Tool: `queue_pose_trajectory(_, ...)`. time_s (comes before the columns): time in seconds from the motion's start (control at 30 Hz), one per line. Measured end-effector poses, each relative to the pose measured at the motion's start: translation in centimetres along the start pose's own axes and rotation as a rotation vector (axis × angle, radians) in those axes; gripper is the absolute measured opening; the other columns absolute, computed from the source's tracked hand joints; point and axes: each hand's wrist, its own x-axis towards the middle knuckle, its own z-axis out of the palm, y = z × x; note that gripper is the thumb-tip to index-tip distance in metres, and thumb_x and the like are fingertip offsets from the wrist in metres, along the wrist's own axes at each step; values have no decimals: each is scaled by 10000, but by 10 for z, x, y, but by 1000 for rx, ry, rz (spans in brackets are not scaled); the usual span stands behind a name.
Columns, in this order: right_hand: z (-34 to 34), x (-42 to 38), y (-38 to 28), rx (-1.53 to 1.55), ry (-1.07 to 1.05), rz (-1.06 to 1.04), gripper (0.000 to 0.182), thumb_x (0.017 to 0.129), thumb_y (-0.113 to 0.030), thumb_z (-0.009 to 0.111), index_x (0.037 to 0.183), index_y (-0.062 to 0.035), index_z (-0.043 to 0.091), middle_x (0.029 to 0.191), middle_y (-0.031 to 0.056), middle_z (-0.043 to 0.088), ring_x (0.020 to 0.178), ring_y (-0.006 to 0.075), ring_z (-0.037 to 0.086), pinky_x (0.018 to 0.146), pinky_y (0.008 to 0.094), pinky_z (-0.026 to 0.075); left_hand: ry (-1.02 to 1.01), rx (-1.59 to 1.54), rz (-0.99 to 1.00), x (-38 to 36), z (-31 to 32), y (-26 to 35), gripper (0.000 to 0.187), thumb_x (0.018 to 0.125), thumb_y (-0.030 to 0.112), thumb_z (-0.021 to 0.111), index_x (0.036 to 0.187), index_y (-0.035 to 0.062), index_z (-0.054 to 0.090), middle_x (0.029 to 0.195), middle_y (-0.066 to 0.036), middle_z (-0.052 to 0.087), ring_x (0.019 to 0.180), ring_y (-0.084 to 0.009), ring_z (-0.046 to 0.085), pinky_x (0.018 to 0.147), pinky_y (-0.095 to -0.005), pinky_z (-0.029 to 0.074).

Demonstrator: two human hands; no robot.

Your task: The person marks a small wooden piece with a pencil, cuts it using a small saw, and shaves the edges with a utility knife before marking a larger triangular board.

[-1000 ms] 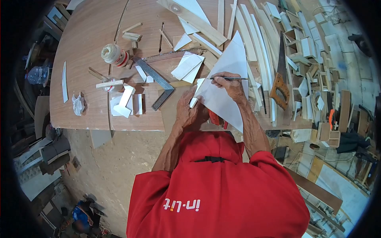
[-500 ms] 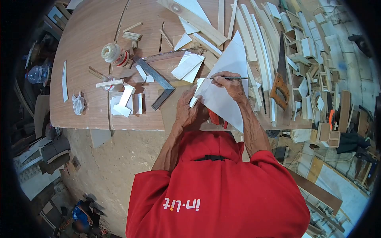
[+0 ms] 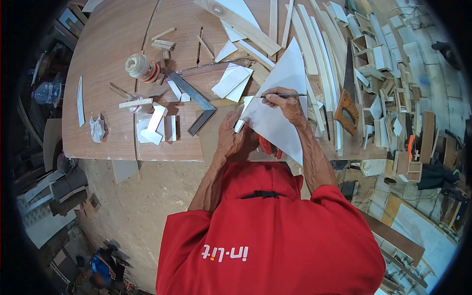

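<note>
A large white triangular board (image 3: 292, 64) lies at the front of the table, its lower corner reaching over the near edge. My right hand (image 3: 281, 104) rests over it, fingers closed on a thin dark pencil (image 3: 296, 95) whose point is toward the left. At the board's left edge my left hand (image 3: 230, 135) grips a narrow white strip of wood (image 3: 243, 115). Some of the left fingers are hidden beneath the pieces. Something red (image 3: 265, 144) shows under the board. A metal try square (image 3: 196, 101) lies left of my left hand, with white offcuts (image 3: 232, 81) beyond it.
A glue jar (image 3: 140, 67) stands at the left among small wood pieces. Long wooden strips (image 3: 305, 42) and a handsaw (image 3: 347, 110) lie to the right. Small wooden boxes (image 3: 381, 59) are stacked beyond. A person in blue (image 3: 100, 265) is at the lower left.
The pencil's outer end has tipped up slightly, and the board's near corner has shifted a touch. Both hands keep nearly the same place and hold.
</note>
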Motion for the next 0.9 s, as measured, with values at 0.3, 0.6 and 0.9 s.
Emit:
queue_pose_trajectory(0.3,-34,-84,30,-334,644,-167,332,996,-281,418,1047,-3,592,892,101,649,790,163,611,673,307,503,-7,-37,22,3,1,-9,426,879,206,558,1246,-7,535,1008,-230,595,945,-377,570,824,-420,452)
queue_pose_trajectory(0.6,-23,-183,84,-886,730,-112,151,888,-162,571,874,-16,533,790,123,547,763,305,544,686,408,450,-55,-64,-6,5,-6,-2,434,897,268,509,1245,12,546,1102,-228,598,1034,-379,562,900,-419,431)
queue_pose_trajectory(0.9,-8,-182,85,-706,803,-22,194,897,-195,583,831,-26,516,724,101,553,687,264,549,640,382,450,-117,-261,-186,10,-13,0,418,932,272,504,1244,-2,559,1101,-167,640,1001,-246,584,903,-333,429)
